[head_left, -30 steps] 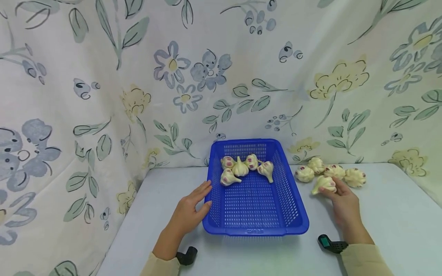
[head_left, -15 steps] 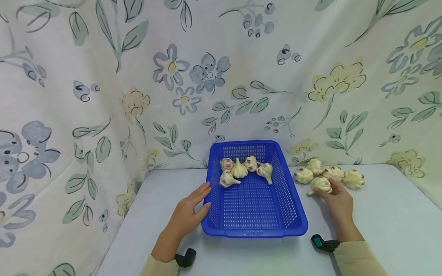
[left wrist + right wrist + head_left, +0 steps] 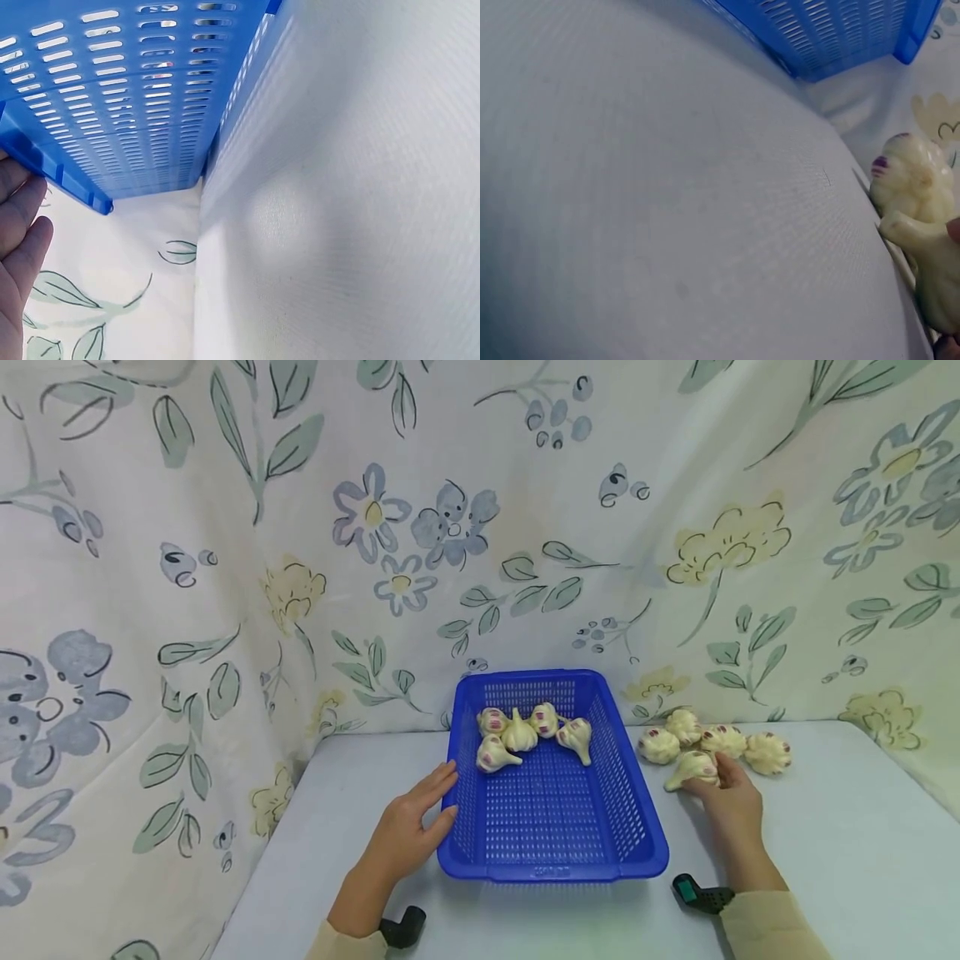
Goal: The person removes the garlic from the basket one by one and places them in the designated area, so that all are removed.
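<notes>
A blue slotted plastic basket [image 3: 555, 827] stands mid-table with several garlic bulbs [image 3: 520, 733] grouped at its far end. My left hand [image 3: 405, 831] rests against the basket's left rim with its fingers extended; in the left wrist view the fingers [image 3: 28, 202] touch the rim from outside. To the basket's right, my right hand [image 3: 735, 806] holds a garlic bulb [image 3: 692, 768] between thumb and fingers, its stem pointing left. The same held bulb [image 3: 930, 262] shows at the right edge of the right wrist view, close over the table. Several more bulbs [image 3: 723, 741] lie just behind it.
The white table [image 3: 847, 843] ends at the back against a floral cloth [image 3: 465, 527], which also hangs along the left side. Each wrist carries a small black device, one of them the right wrist device [image 3: 701, 893].
My right hand has moved slightly left and down with the garlic bulb, nearer the table. The left hand stays at the basket's rim, and the basket's contents look unchanged.
</notes>
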The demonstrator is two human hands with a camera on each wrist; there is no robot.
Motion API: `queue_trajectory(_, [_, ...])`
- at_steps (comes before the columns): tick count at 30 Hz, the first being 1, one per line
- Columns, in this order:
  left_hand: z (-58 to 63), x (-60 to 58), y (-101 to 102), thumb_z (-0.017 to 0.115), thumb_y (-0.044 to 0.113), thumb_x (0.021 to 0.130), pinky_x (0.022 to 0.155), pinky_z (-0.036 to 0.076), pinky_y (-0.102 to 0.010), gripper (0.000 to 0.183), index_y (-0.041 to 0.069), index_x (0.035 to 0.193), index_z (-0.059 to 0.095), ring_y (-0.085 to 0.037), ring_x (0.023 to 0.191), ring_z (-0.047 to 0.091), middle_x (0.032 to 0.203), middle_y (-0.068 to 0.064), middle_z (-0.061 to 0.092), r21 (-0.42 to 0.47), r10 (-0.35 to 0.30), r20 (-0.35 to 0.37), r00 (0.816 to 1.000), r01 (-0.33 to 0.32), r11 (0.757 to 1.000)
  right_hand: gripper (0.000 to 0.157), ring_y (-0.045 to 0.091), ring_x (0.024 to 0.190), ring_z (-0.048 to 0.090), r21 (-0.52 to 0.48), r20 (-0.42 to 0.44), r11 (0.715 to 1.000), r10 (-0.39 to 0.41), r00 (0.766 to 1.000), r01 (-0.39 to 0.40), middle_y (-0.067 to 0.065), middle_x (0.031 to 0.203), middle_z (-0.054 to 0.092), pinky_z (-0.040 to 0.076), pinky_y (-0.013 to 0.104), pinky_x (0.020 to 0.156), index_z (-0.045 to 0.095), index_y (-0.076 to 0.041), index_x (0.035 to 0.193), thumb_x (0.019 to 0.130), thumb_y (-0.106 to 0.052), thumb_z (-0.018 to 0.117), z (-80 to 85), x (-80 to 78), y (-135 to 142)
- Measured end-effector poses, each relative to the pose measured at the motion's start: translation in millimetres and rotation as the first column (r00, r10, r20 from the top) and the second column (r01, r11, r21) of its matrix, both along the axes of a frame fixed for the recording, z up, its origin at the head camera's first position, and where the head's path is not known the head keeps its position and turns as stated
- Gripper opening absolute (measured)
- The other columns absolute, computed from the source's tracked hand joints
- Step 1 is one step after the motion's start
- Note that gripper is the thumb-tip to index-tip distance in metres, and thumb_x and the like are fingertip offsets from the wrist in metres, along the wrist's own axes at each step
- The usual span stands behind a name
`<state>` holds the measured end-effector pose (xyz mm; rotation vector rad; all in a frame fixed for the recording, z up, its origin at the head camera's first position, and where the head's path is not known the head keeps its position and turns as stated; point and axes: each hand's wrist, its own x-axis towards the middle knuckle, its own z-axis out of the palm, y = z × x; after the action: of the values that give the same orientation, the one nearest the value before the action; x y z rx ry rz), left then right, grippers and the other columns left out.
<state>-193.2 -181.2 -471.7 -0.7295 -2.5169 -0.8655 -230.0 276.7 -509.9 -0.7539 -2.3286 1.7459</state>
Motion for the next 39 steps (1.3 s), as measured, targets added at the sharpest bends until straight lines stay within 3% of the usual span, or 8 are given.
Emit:
queue_trajectory(9, [0.3, 1.0, 1.5, 0.064, 0.023, 0.093, 0.105, 0.047, -0.044, 0.048, 0.011, 0.139, 0.057, -0.017, 0.138, 0.046, 0.151, 0.004, 0.046, -0.006, 0.007, 0.006, 1.0, -0.007, 1.0, 0.083, 0.026, 0.149, 0.023, -0.05, -0.038, 0.999, 0.008, 0.999, -0.01, 0.01, 0.163, 0.024, 0.025, 0.043, 0.122, 0.018, -0.016, 0.159, 0.088, -0.011, 0.062, -1.1, 1.6, 0.9])
queue_trajectory(20, [0.6, 1.4, 1.9, 0.064, 0.023, 0.093, 0.105, 0.047, -0.043, 0.048, 0.011, 0.138, 0.058, -0.016, 0.137, 0.047, 0.151, 0.005, 0.046, -0.004, 0.019, 0.01, 1.0, -0.019, 1.0, 0.083, 0.028, 0.147, 0.027, -0.057, -0.013, 0.998, -0.004, 1.0, 0.003, 0.008, 0.163, 0.023, 0.032, 0.044, 0.119, 0.016, -0.018, 0.159, 0.091, -0.014, 0.065, 0.7, 2.3, -0.5])
queue_trajectory(27, [-0.5, 0.9, 1.4, 0.064, 0.024, 0.093, 0.106, 0.046, -0.041, 0.047, 0.011, 0.138, 0.058, -0.015, 0.137, 0.046, 0.151, 0.005, 0.047, -0.011, 0.024, 0.012, 1.0, -0.024, 1.0, 0.084, 0.029, 0.15, 0.021, -0.041, -0.016, 0.999, 0.016, 1.0, -0.017, 0.008, 0.164, 0.018, 0.029, 0.048, 0.12, 0.012, -0.019, 0.159, 0.093, -0.018, 0.064, -1.5, 3.0, 1.1])
queue_trajectory(39, [1.7, 2.4, 2.7, 0.064, 0.023, 0.093, 0.105, 0.047, -0.044, 0.048, 0.011, 0.139, 0.057, -0.017, 0.138, 0.046, 0.151, 0.005, 0.046, -0.001, 0.022, 0.016, 1.0, -0.022, 1.0, 0.086, 0.029, 0.15, 0.023, -0.024, -0.021, 0.999, 0.039, 0.999, -0.039, 0.008, 0.163, 0.019, 0.03, 0.048, 0.119, 0.011, -0.02, 0.159, 0.093, -0.022, 0.067, 0.7, 2.6, -1.1])
